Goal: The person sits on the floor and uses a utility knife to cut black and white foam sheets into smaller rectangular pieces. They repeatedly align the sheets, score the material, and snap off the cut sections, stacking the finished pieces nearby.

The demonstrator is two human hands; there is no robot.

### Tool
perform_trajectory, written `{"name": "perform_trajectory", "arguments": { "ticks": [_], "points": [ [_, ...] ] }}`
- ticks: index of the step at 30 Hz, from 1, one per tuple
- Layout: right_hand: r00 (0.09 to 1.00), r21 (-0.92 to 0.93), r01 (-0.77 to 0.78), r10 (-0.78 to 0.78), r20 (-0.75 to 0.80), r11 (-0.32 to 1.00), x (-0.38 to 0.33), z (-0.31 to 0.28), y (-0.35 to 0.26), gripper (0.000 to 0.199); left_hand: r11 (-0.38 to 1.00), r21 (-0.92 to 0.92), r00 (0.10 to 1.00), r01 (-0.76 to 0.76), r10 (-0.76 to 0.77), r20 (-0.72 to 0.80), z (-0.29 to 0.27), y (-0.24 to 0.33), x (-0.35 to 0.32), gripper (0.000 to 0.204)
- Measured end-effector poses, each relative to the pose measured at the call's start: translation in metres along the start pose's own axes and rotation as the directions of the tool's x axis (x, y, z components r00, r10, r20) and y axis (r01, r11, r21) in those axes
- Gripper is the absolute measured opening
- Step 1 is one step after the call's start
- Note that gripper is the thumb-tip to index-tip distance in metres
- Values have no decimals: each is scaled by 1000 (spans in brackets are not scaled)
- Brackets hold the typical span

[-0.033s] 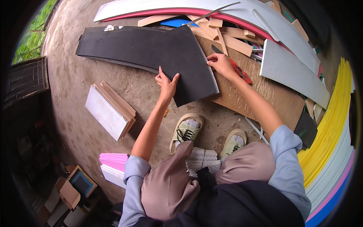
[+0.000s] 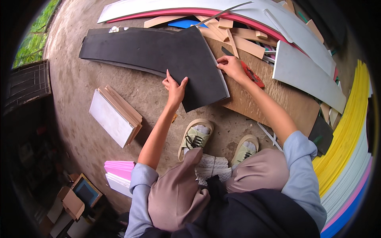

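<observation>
Across the floor and a worn wooden board [image 2: 278, 93] lies a long black foam sheet [image 2: 131, 43], with more layers showing under its edges. My left hand [image 2: 174, 88] holds it at the near edge, thumb and index finger apart on top and the other fingers curled at the rim. My right hand [image 2: 231, 66] pinches its right edge, where a pale layer shows below. Beside my right wrist, a red-handled utility knife [image 2: 253, 75] rests on the board, its dark blade end pointing away from me. The fingertips under the sheet are hidden.
Stacked tan and white foam blocks [image 2: 115, 115] and pink and white pieces [image 2: 119, 174] stand at left. Tan offcuts [image 2: 246, 45] and a white panel [image 2: 305, 75] lie beyond the board. Long yellow strips [image 2: 345, 131] run along the right. My shoes [image 2: 196, 137] are close by.
</observation>
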State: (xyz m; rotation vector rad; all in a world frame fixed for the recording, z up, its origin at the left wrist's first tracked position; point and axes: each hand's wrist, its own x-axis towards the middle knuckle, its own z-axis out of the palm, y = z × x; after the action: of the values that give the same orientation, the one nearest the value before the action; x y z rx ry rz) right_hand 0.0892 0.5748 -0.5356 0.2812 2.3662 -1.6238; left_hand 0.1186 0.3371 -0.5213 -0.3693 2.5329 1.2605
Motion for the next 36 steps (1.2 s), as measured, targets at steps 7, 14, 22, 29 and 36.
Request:
{"name": "perform_trajectory", "arguments": {
  "ticks": [7, 14, 22, 29, 36],
  "points": [
    [1000, -47, 16, -16, -13, 999, 4, -4, 0, 21, 1000, -3, 1000, -16, 16, 26, 3, -2, 6, 93],
    [1000, -57, -9, 8, -5, 998, 5, -2, -4, 21, 999, -19, 999, -43, 43, 15, 2, -7, 7, 93],
    [999, -58, 53, -52, 8, 997, 7, -2, 3, 19, 995, -90, 999, -46, 45, -12, 5, 2, 6, 88],
    [1000, -32, -20, 20, -3, 999, 6, -2, -3, 21, 999, -51, 1000, 3, -3, -13, 4, 7, 5, 87],
    [1000, -34, -4, 4, -12, 999, 6, -1, 1, 21, 998, -12, 998, 64, -64, -14, 4, 13, 5, 89]
  ]
}}
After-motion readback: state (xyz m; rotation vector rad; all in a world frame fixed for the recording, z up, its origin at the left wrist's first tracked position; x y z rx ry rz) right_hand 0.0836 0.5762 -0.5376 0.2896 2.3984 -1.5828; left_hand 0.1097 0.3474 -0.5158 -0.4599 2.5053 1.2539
